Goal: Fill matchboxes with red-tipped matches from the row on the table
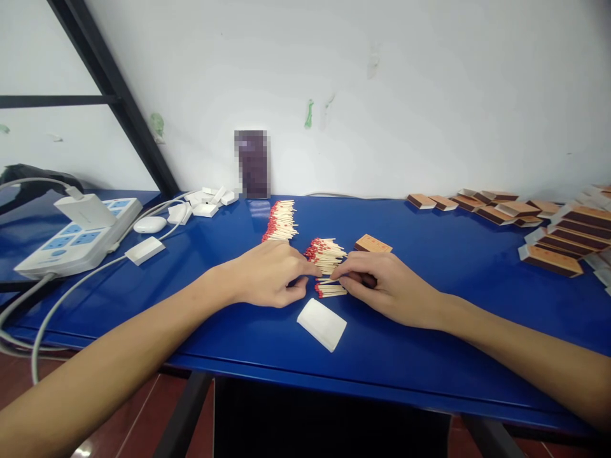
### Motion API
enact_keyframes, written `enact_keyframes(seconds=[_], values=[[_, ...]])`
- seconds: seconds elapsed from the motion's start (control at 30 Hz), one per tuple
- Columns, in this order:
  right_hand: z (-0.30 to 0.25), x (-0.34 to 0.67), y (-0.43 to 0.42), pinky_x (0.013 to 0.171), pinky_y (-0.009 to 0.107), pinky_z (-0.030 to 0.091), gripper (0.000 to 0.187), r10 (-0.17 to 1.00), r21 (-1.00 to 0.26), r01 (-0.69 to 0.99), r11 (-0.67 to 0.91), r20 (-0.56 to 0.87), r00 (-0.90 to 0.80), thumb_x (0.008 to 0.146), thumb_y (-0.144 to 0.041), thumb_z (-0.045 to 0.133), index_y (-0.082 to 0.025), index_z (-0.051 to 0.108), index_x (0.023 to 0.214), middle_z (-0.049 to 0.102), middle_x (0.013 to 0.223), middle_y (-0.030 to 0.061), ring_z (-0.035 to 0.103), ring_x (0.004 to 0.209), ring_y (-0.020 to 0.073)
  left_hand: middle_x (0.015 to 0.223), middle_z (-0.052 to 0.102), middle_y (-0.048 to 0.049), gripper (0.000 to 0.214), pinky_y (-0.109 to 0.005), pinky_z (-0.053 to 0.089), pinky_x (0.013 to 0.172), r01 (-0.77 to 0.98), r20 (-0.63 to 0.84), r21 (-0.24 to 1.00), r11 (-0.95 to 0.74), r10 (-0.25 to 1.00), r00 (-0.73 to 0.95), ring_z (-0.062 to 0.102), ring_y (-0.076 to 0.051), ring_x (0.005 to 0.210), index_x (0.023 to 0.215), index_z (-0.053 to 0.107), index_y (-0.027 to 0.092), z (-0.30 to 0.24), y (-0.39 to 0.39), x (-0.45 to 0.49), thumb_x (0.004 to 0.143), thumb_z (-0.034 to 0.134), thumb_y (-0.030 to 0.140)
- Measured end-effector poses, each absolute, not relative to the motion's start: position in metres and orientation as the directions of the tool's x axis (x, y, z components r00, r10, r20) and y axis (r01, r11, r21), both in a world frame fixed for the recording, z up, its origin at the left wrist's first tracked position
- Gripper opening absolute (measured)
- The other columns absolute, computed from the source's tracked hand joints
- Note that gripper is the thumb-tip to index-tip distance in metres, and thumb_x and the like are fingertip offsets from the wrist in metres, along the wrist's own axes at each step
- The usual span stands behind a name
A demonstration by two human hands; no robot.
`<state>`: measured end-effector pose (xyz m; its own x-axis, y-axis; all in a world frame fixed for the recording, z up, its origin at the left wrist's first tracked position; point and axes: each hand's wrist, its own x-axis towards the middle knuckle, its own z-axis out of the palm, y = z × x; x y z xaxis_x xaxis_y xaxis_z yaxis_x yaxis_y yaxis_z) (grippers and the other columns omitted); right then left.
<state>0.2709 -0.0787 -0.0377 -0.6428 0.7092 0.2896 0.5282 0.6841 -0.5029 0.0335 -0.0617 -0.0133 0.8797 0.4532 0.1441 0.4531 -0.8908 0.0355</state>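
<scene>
Red-tipped matchsticks (327, 256) lie in a loose pile at the middle of a blue table (229, 343). My left hand (274, 275) reaches in from the left, its index finger stretched out to the pile's near edge, its other fingers curled with nothing visible in them. On the opposite side, my right hand (389, 289) pinches a matchstick (325, 280) between thumb and index finger. Just in front is a small group of matchsticks (333, 291). Nearest the table edge rests a white matchbox tray (323, 324). An orange matchbox sleeve (373, 243) lies behind my right hand.
Another matchstick heap (281, 221) is farther back. Several matchboxes (496, 207) spread along the back right, with a stack (568, 235) at far right. A power strip (79, 238), cables and white trays (207, 202) occupy the left. A pixelated dark rectangle (253, 164) leans on the wall.
</scene>
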Motion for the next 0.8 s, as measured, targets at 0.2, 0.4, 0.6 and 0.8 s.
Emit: enact_keyframes(seconds=[0.2,0.4,0.6,0.8], values=[[-0.0373,0.2723,-0.0795,0.052,0.025,0.037,0.018,0.704,-0.528,0.508,0.681,0.281,-0.652,0.092,-0.023,0.051,-0.019,0.067,0.087,0.056,0.064,-0.0007,0.047,0.057,0.0127,0.07,0.069,-0.003,0.031,-0.026,0.04,0.056,0.446,0.165,0.038,-0.894,0.446,0.88,0.06,-0.015,0.06,0.103,0.07,0.018,-0.0133,-0.0612,0.0332,0.082,0.048,0.015],[-0.0391,0.2712,-0.079,0.053,0.026,0.037,0.018,0.732,-0.494,0.553,0.67,0.32,-0.601,0.09,-0.019,0.05,-0.02,0.068,0.09,0.052,0.059,-0.0026,0.047,0.054,0.0125,0.07,0.069,-0.0031,0.03,-0.028,0.039,0.056,0.462,0.148,0.029,-0.886,0.461,0.875,0.06,-0.016,0.059,0.104,0.07,0.019,-0.0146,-0.0602,0.0329,0.083,0.049,0.016],[-0.0412,0.2715,-0.077,0.054,0.026,0.038,0.019,0.713,-0.444,0.566,0.695,0.32,-0.624,0.09,-0.017,0.05,-0.018,0.068,0.091,0.056,0.064,-0.0009,0.049,0.056,0.0126,0.059,0.062,-0.0009,0.028,-0.027,0.038,0.054,0.465,0.146,0.097,-0.88,0.475,0.868,0.055,-0.015,0.053,0.098,0.071,0.017,-0.0142,-0.0601,0.0328,0.081,0.049,0.017],[-0.0403,0.2719,-0.0769,0.053,0.026,0.037,0.02,0.701,-0.42,0.566,0.71,0.336,-0.629,0.09,-0.017,0.05,-0.02,0.07,0.088,0.056,0.064,-0.0002,0.049,0.056,0.0132,0.05,0.054,0.0025,0.027,-0.027,0.036,0.051,0.463,0.136,0.175,-0.869,0.488,0.862,0.048,-0.013,0.046,0.095,0.071,0.016,-0.0119,-0.063,0.0329,0.079,0.049,0.016]])
